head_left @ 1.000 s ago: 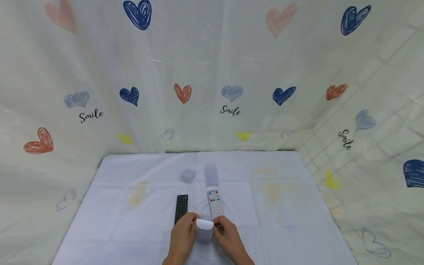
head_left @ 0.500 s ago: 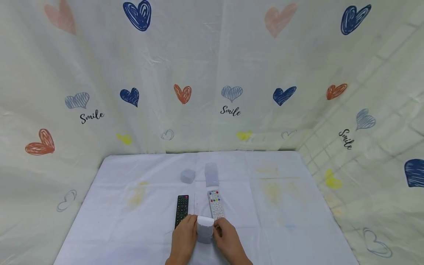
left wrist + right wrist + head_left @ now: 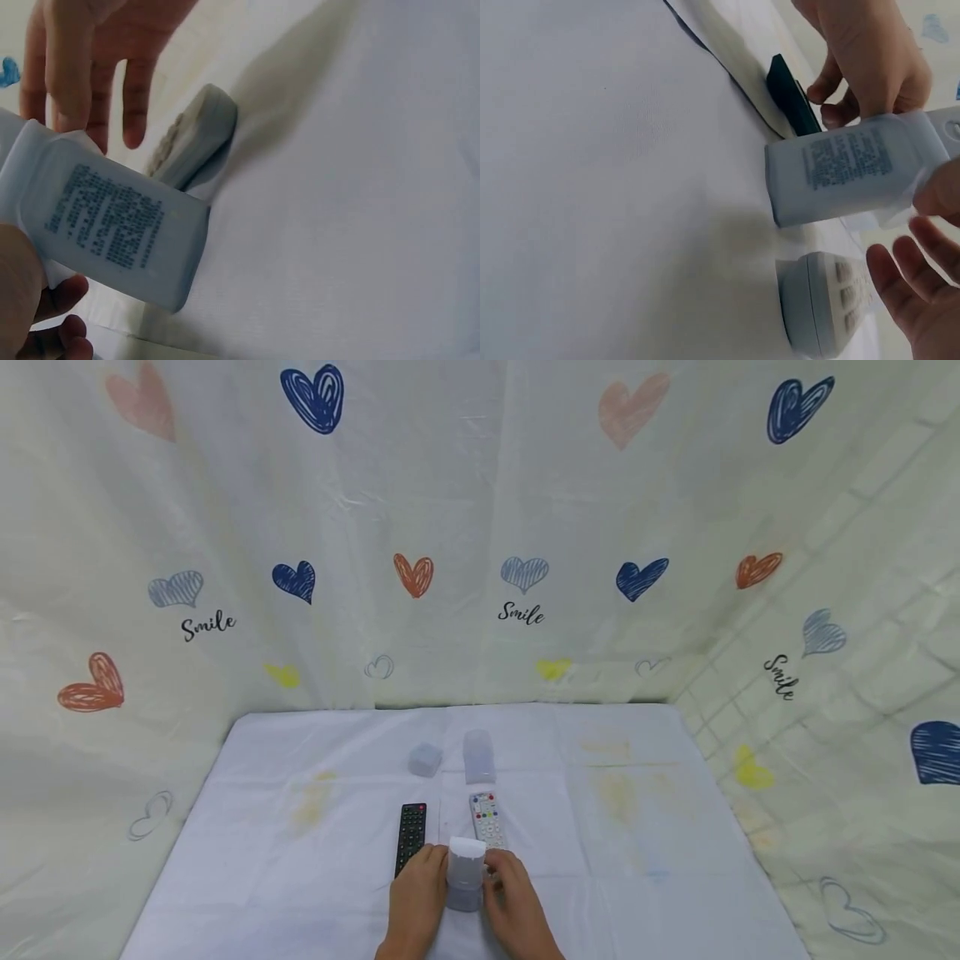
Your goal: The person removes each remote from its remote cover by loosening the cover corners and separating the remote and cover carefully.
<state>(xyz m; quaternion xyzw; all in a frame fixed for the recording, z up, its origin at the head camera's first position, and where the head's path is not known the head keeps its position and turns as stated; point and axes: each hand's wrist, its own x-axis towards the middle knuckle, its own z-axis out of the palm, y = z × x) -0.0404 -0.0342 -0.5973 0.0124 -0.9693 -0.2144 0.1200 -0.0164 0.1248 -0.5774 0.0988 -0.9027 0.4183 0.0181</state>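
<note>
A white remote control (image 3: 467, 850) stands partly inside a translucent sleeve (image 3: 463, 899) between my hands. Through the sleeve (image 3: 847, 165) a block of printed text shows in both wrist views, and a white end sticks out past its rim. My left hand (image 3: 417, 893) pinches the sleeve's rim on one side. On the opposite side my right hand (image 3: 517, 897) pinches the rim between thumb and finger, its other fingers spread loosely in the right wrist view. A black remote (image 3: 412, 835) lies just beyond my left hand, and a light grey remote with coloured buttons (image 3: 487, 820) beyond my right.
Farther back on the white-covered table (image 3: 300, 860) lie a long translucent sleeve (image 3: 478, 758) and a small pale folded piece (image 3: 425, 760). A curtain with printed hearts (image 3: 412, 635) hangs behind the table's far edge and along both sides.
The white end of the remote control has shifted up and away from me between my hands, with more of it showing. Both hands stay nearly in place at the rim.
</note>
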